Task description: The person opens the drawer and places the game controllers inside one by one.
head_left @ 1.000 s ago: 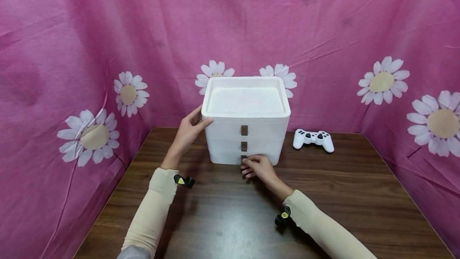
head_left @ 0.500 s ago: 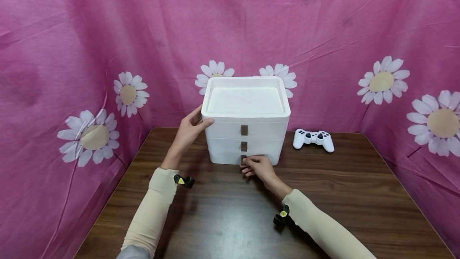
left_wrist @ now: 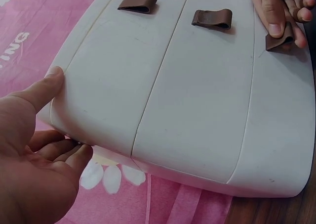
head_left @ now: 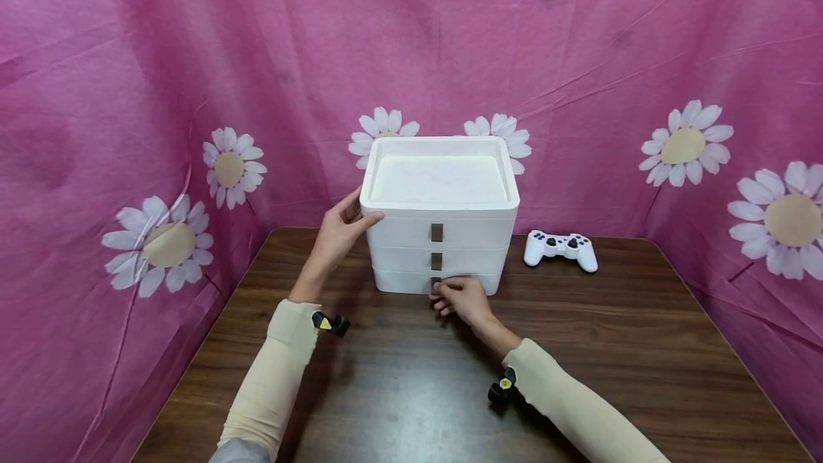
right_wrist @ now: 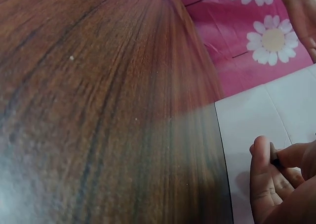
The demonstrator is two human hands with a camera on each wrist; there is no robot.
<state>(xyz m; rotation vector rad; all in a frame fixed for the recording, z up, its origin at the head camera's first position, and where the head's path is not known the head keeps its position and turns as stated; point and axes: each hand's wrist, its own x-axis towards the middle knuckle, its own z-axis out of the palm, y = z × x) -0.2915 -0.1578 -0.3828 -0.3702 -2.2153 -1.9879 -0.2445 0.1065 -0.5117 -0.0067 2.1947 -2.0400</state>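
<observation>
A white drawer unit point(head_left: 401, 234) with a recessed tray top stands at the back of the table. Three brown pull tabs run down its front, one per drawer. My left hand point(head_left: 337, 234) grips its left front corner, thumb on the front face and fingers curled along the side, as the left wrist view shows. Low on the front, my right hand point(head_left: 469, 302) pinches the lowest pull tab point(left_wrist: 274, 44) between thumb and fingers. The upper tab point(left_wrist: 138, 3) and the middle tab point(left_wrist: 213, 19) are untouched. All drawers look nearly flush.
To the right of the unit lies a white game controller point(head_left: 561, 251). The dark wooden table point(head_left: 411, 377) extends toward me in front of the unit. A pink curtain point(head_left: 444, 41) with white daisies closes in the back and both sides.
My right wrist has drifted very slightly left while the fingers stay on the lowest tab. The left hand keeps its place at the corner.
</observation>
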